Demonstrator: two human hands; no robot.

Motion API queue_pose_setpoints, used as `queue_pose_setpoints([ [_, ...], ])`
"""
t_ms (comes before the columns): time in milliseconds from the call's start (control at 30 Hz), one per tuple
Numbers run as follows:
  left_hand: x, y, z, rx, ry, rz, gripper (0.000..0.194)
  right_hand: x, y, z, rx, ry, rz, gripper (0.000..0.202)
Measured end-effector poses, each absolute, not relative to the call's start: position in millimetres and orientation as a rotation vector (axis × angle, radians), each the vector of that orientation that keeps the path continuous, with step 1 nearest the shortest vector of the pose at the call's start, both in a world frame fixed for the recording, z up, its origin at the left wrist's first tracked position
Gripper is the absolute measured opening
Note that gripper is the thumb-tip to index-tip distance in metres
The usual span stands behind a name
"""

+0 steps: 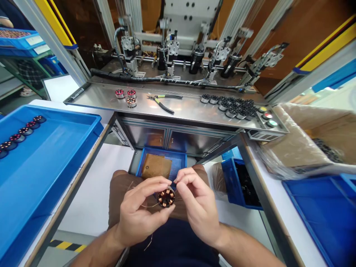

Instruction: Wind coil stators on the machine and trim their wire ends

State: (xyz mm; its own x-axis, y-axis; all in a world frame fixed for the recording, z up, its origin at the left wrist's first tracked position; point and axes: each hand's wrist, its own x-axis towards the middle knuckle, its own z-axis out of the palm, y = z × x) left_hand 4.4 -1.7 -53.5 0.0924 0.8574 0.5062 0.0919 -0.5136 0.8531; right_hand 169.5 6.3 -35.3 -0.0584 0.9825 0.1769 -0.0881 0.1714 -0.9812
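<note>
Over the lap, my left hand (143,207) holds a round motor stator (166,197) between thumb and fingers, its copper coils facing up. Thin loose wires trail from it to the left and below the hand. My right hand (196,202) is just right of the stator, thumb and fingertips pinched together near its upper edge; whatever lies between them is too small to make out. Beyond, on the metal ledge, lie green-and-black pliers (164,102) with their handles apart, and three wound stators (131,102) left of them.
Several dark stators (233,105) sit right on the ledge beside push buttons (267,116). A blue tray (63,148) with a row of stators is left. A lined box (300,137) and blue bins (230,181) stand right. Machine fixtures (174,48) rise behind the ledge.
</note>
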Motion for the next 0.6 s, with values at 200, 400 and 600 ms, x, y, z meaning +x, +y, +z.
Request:
queue_pose_setpoints([
  [200,9,4,-46,1.405,0.884,1.526,0.05,165,1,-49,-0.904,-1.013,1.356,0.015],
  [400,5,6,-43,1.231,0.882,1.47,0.047,170,-4,-53,-0.831,-1.099,1.444,0.027],
  [600,5,5,-42,1.233,0.861,1.46,0.049,169,0,-50,-0.826,-1.2,1.294,0.011],
])
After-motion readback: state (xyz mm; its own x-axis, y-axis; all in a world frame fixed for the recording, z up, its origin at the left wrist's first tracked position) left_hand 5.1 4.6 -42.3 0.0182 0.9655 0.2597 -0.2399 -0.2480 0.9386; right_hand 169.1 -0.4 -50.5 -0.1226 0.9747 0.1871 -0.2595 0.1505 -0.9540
